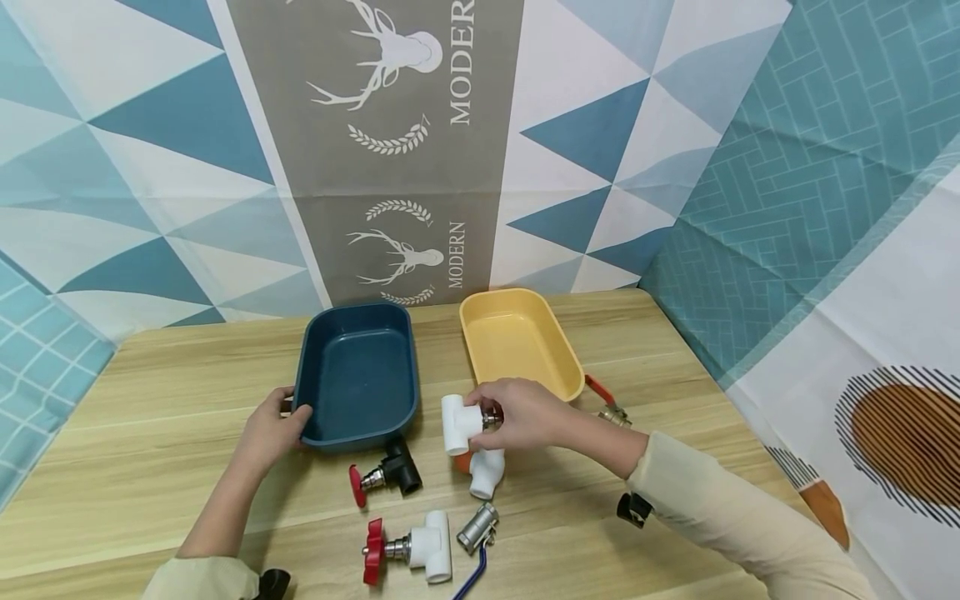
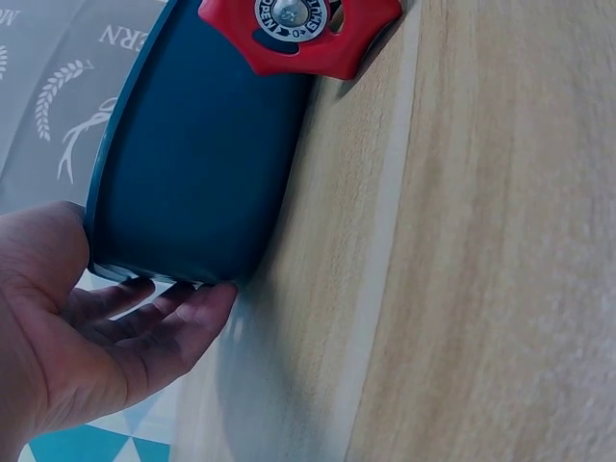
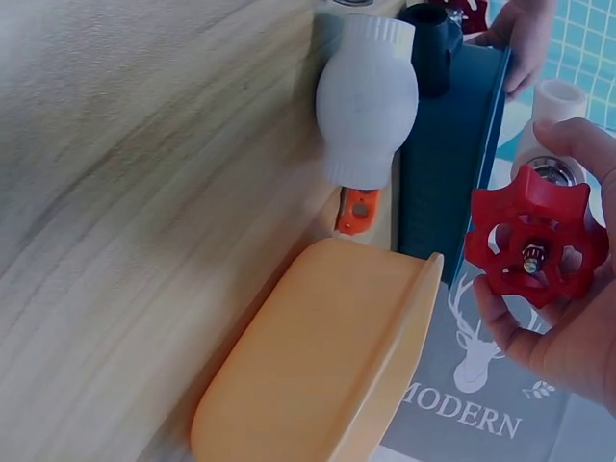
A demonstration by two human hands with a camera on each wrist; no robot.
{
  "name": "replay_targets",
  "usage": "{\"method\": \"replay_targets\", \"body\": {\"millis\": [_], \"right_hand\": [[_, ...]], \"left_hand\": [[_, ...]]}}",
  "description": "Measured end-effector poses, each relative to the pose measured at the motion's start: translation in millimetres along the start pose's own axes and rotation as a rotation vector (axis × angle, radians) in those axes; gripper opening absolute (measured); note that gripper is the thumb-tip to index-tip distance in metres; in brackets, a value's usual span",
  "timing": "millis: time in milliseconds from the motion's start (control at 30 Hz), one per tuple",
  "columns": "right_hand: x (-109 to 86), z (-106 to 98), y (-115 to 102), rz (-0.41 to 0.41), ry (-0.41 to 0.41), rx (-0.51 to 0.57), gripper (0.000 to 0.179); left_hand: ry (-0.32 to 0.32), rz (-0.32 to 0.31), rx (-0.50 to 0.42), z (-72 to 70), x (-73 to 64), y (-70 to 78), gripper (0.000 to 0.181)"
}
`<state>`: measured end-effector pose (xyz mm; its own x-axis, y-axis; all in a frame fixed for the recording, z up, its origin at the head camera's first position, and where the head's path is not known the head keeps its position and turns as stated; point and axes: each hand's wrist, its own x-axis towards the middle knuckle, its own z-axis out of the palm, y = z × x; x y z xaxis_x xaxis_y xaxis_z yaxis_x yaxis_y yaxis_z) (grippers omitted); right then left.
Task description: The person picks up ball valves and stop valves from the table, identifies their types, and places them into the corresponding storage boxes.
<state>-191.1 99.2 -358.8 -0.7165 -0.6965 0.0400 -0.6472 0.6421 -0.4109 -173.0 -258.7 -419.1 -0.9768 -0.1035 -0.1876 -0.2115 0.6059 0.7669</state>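
Note:
My left hand (image 1: 272, 427) grips the near left corner of the dark blue tray (image 1: 356, 383), thumb at the rim and fingers against the outer wall in the left wrist view. My right hand (image 1: 525, 414) holds a white plastic stop valve (image 1: 456, 425) above the table, between the two trays. The right wrist view shows its red handwheel (image 3: 489, 219) within the fingers. Below that hand lies a white ball valve (image 1: 487, 475) with an orange handle, partly hidden. A yellow tray (image 1: 517, 342) stands behind the right hand.
Before the blue tray lies a black valve (image 1: 403, 468) with a red handwheel. Nearer are another white stop valve (image 1: 431, 547) and a metal ball valve (image 1: 477, 528) with a blue lever. A brass valve (image 1: 615, 415) with a red lever lies right of the yellow tray.

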Motion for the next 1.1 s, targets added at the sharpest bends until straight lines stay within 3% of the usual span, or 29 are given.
{"method": "replay_targets", "body": {"millis": [1100], "right_hand": [[36.3,5,-19,0.039,0.027,0.013,0.044]], "left_hand": [[-0.003,-0.014,0.009,-0.2,-0.4,1.0,0.058]]}}
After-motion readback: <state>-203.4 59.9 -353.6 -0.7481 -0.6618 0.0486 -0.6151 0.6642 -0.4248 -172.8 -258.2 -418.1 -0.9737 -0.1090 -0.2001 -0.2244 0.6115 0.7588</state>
